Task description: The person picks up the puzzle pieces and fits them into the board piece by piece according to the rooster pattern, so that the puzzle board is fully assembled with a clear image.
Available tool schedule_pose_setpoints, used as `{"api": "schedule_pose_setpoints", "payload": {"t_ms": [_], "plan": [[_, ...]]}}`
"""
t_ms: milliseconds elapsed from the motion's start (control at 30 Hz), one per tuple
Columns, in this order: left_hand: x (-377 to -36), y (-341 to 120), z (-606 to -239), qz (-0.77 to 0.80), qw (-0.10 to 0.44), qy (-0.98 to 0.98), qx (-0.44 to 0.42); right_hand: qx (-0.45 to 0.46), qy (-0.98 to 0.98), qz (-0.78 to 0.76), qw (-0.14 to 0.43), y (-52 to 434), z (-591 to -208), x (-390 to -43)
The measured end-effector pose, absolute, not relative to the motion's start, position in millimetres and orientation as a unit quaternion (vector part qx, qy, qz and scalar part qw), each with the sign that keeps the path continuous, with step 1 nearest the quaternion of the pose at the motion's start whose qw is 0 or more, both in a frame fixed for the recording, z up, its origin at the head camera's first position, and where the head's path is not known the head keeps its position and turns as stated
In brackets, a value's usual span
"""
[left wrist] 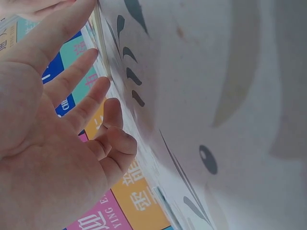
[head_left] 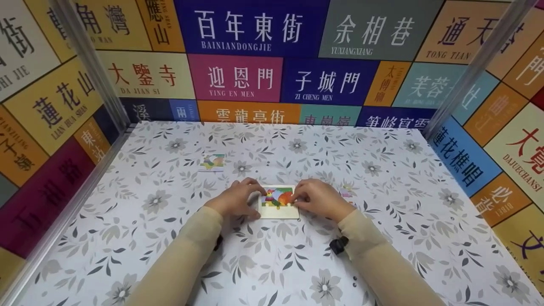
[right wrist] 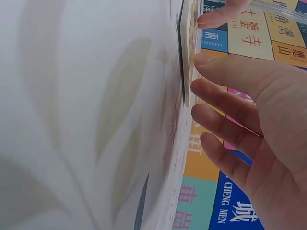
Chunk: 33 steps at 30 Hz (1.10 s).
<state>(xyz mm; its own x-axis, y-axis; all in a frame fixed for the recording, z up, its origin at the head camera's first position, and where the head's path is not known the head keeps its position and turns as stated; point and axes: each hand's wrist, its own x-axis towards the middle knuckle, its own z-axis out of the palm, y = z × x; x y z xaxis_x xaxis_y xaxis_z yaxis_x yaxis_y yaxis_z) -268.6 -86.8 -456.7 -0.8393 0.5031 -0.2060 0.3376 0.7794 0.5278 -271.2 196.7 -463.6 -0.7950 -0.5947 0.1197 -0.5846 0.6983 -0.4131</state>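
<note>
A small jigsaw puzzle (head_left: pixel 280 212) lies on the patterned tabletop, with a colourful bird picture across its upper part and a plain cream strip along its lower part. My left hand (head_left: pixel 239 199) is at its left side, thumb by the lower left corner and other fingers near the upper left; in the left wrist view, fingertips touch the board edge (left wrist: pixel 101 40). At the right side, my right hand (head_left: pixel 318 197) touches the puzzle with thumb and fingertips, its fingers gently bent. No loose piece shows between those fingertips, though the hand hides part of the right edge.
A picture card (head_left: pixel 211 162) with a similar bird lies to the back left. Small colourful pieces (head_left: pixel 347 191) sit beyond the right hand, partly hidden by it. Panels with printed street names (head_left: pixel 238 80) and clear upright edges (head_left: pixel 480 68) enclose the table's back and sides.
</note>
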Motion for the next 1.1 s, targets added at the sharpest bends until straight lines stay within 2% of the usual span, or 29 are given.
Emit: {"api": "schedule_pose_setpoints", "payload": {"t_ms": [367, 667, 1100], "plan": [[-265.8, -86.1, -460.9, 0.246, 0.181, 0.93, 0.202, -0.287, 0.926, -0.244, 0.026, 209.2, -461.4, -263.0], [-265.2, -85.5, -459.2, 0.251, 0.188, 0.929, 0.196, -0.265, 0.934, -0.241, 0.0, 232.2, -458.5, -260.3], [-267.8, -86.8, -458.6, 0.249, 0.167, 0.927, 0.225, -0.229, 0.949, -0.214, -0.001, 260.6, -451.9, -259.9]]}}
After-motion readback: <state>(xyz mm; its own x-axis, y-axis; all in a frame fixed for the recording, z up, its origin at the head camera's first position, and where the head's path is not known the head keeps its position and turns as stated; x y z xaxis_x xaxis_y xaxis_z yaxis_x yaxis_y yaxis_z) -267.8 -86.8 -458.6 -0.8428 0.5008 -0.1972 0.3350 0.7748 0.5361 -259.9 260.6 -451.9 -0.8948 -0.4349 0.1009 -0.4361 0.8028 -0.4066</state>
